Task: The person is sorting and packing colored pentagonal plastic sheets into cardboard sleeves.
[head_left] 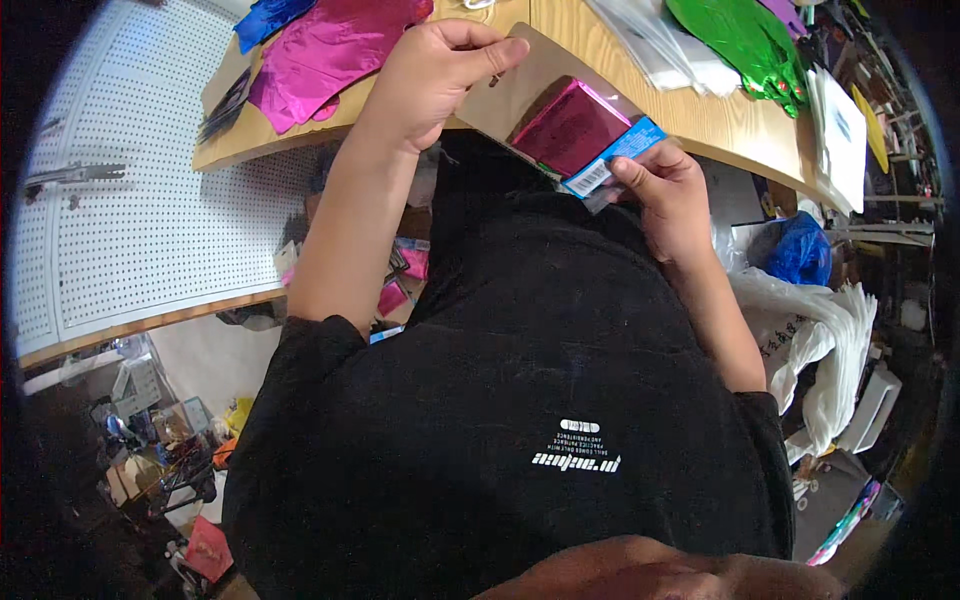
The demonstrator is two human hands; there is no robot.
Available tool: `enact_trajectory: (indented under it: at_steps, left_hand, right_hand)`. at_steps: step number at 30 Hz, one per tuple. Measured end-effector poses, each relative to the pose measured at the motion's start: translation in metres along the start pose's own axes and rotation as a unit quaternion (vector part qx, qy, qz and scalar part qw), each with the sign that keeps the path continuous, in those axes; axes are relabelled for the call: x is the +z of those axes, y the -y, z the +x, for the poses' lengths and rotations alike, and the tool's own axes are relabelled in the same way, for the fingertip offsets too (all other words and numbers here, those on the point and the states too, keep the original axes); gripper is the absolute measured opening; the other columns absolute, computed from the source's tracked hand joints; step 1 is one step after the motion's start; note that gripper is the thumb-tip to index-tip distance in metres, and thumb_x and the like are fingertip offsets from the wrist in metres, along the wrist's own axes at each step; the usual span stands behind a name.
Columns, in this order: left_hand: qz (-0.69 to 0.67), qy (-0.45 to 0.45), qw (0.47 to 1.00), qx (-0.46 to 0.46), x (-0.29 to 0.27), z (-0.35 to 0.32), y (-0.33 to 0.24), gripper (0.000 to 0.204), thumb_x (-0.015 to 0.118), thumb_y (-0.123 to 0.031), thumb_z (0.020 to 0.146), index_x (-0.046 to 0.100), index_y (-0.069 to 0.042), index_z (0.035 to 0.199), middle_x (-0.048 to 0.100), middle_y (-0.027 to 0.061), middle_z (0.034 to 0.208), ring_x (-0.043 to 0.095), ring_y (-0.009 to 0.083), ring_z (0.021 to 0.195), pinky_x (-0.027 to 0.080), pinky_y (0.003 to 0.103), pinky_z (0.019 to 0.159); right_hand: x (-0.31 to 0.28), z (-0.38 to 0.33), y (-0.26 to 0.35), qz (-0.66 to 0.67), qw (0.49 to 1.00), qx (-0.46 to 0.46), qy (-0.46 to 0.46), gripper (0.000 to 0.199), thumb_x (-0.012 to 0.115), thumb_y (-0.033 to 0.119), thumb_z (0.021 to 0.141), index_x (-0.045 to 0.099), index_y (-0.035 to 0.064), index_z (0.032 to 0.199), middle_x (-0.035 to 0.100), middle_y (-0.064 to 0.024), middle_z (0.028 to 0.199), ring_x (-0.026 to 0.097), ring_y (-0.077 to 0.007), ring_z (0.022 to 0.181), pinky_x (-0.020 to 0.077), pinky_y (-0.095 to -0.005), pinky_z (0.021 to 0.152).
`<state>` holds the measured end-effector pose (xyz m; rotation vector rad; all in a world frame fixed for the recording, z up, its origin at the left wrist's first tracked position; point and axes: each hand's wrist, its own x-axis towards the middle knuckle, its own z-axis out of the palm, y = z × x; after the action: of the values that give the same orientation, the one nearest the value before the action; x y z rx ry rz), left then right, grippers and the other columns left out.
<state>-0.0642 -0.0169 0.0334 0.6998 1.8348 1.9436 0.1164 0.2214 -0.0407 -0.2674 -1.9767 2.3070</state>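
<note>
A clear plastic packet [545, 60] stretches between my two hands over the front edge of the table. Inside it lies a folded magenta foil piece [575, 125], shiny and flat. A blue card [618, 157] with a barcode shows at the packet's lower right end. My left hand [445, 75] pinches the packet's upper left end between thumb and fingers. On the blue card end, my right hand [660, 190] is closed, thumb on top and fingers mostly hidden beneath.
Magenta foil sheets [330, 55] lie on the wooden table [690, 115] at left, and green foil [740, 45] and clear bags [655, 45] at right. A white pegboard [160, 190] stands left. White plastic sacks [825, 340] and a blue bag [800, 250] are at my right.
</note>
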Motion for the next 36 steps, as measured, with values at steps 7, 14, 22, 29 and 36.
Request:
enact_trajectory:
  at_steps: [7, 14, 22, 29, 36]
  left_hand:
    - [-0.092, -0.001, 0.995, -0.025, -0.003, -0.003, 0.012, 0.024, 0.081, -0.020, 0.096, 0.077, 0.002, 0.103, 0.072, 0.0008, 0.084, 0.063, 0.0078, 0.075, 0.050, 0.023, 0.069]
    - [-0.023, 0.001, 0.999, -0.040, 0.000, -0.010, 0.006, 0.026, 0.081, -0.021, 0.096, 0.076, 0.003, 0.103, 0.071, 0.0009, 0.085, 0.061, 0.0071, 0.077, 0.048, 0.023, 0.073]
    - [-0.100, -0.017, 0.994, 0.034, 0.004, -0.008, 0.020, 0.030, 0.081, -0.022, 0.097, 0.074, 0.003, 0.111, 0.072, 0.0017, 0.092, 0.063, 0.0074, 0.086, 0.049, 0.023, 0.077]
    - [-0.082, 0.015, 0.996, -0.011, -0.001, -0.015, 0.022, 0.035, 0.080, -0.015, 0.096, 0.066, 0.002, 0.122, 0.074, 0.0058, 0.112, 0.069, 0.0102, 0.093, 0.055, 0.025, 0.083]
    - [0.043, 0.005, 0.999, 0.006, 0.013, -0.017, 0.025, 0.046, 0.086, -0.009, 0.087, 0.065, 0.005, 0.126, 0.073, 0.0081, 0.114, 0.070, 0.0129, 0.100, 0.057, 0.027, 0.087]
  right_hand:
    - [0.006, 0.002, -0.002, 0.075, 0.997, 0.005, -0.020, 0.011, 0.074, 0.009, 0.099, 0.072, 0.0026, 0.107, 0.076, -0.0058, 0.101, 0.071, -0.0144, 0.085, 0.0581, -0.0295, 0.078]
    - [0.011, 0.001, 0.011, 0.086, 0.996, 0.024, -0.022, 0.016, 0.073, 0.006, 0.098, 0.069, 0.0033, 0.113, 0.076, -0.0044, 0.101, 0.071, -0.0134, 0.086, 0.0593, -0.0296, 0.079]
    - [0.006, 0.003, 0.004, 0.120, 0.992, 0.014, -0.026, 0.010, 0.074, 0.005, 0.097, 0.064, 0.0069, 0.098, 0.073, -0.0031, 0.095, 0.071, -0.0129, 0.084, 0.0607, -0.0291, 0.072]
    - [0.007, 0.005, -0.003, 0.145, 0.988, 0.011, -0.044, 0.010, 0.073, 0.006, 0.098, 0.066, 0.0052, 0.104, 0.073, -0.0037, 0.096, 0.070, -0.0127, 0.082, 0.0604, -0.0281, 0.072]
    - [0.015, 0.011, 0.012, 0.116, 0.989, 0.016, -0.084, 0.019, 0.074, 0.011, 0.099, 0.068, 0.0030, 0.115, 0.073, -0.0038, 0.099, 0.069, -0.0109, 0.080, 0.0584, -0.0258, 0.068]
